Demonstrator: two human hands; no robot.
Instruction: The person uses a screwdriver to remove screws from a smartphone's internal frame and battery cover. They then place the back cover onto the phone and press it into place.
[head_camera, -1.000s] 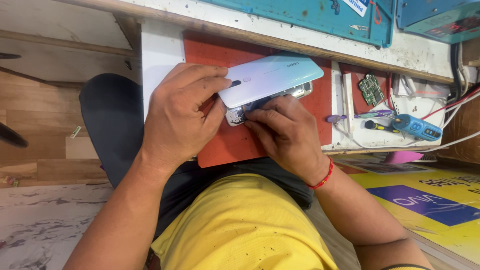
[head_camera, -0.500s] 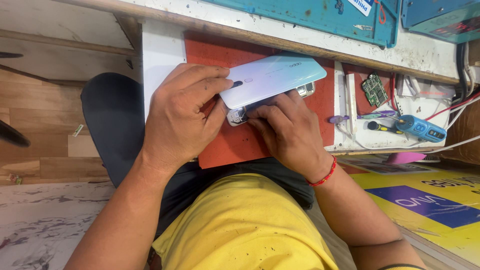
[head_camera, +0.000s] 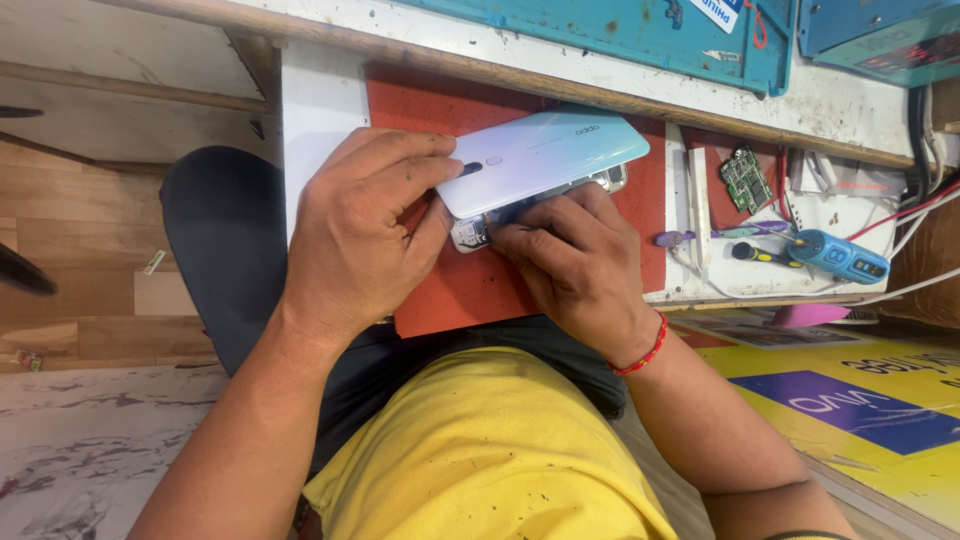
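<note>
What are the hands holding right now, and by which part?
Both hands hold a smartphone with a pale back cover. The left hand grips its near end, and the right hand has fingers at the lower edge, under the lifted cover.

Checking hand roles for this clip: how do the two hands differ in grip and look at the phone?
The left hand wraps the pale back cover from the end; the right hand pinches beneath its lifted edge. Only the right wears a red wrist thread. Both rest over the red mat.
</note>
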